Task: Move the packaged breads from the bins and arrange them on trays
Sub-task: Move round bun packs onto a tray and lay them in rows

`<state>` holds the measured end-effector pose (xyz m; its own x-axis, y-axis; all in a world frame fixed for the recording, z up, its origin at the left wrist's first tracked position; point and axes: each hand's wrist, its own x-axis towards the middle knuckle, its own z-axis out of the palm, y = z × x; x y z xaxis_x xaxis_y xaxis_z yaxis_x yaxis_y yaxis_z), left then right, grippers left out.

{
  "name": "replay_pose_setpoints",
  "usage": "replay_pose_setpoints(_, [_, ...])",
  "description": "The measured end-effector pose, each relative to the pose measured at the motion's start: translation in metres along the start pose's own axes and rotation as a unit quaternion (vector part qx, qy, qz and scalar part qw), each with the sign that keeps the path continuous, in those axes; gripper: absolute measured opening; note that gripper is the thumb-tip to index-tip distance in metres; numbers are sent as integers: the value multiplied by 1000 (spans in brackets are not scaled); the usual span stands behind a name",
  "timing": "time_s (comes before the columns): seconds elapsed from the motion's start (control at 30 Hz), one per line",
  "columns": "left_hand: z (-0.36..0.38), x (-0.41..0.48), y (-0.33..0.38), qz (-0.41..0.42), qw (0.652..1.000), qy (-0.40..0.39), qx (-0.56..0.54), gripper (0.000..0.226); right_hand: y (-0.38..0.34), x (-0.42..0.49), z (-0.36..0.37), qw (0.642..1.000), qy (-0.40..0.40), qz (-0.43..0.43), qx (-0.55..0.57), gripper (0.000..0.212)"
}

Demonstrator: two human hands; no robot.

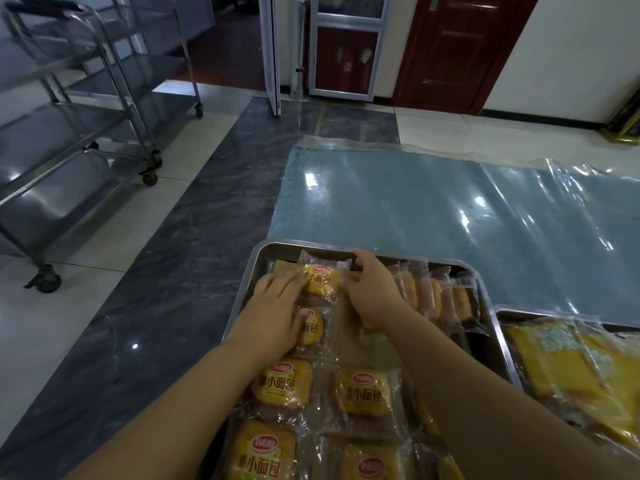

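Blue plastic-covered surface lies beyond the steel tray; trolley on tiles.

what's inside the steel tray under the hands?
The tray holds flat packaged breads at left, an upright row at right. Left hand rests on the far packet, right hand grips it. Under the hands and forearms: hidden.

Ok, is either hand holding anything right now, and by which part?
The right hand pinches the far bread packet by the right edge of its wrapper; the left hand only rests flat against its left side.
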<state>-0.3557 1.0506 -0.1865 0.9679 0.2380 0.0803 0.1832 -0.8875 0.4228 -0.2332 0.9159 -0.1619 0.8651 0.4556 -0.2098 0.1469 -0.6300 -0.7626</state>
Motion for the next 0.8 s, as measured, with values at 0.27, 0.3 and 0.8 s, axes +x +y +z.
replay_pose_setpoints(0.27, [18, 19, 11, 53, 990, -112, 67, 59, 16, -18, -7, 982, 77, -127, -120, 47])
replay_pose_setpoints(0.3, [20, 17, 12, 49, 989, -110, 83, 60, 21, -23, -11, 977, 87, -137, -140, 44])
replay_pose_setpoints(0.8, [16, 4, -13, -7, 987, -111, 120, 74, 46, -48, -22, 982, 78, 30, -170, 58])
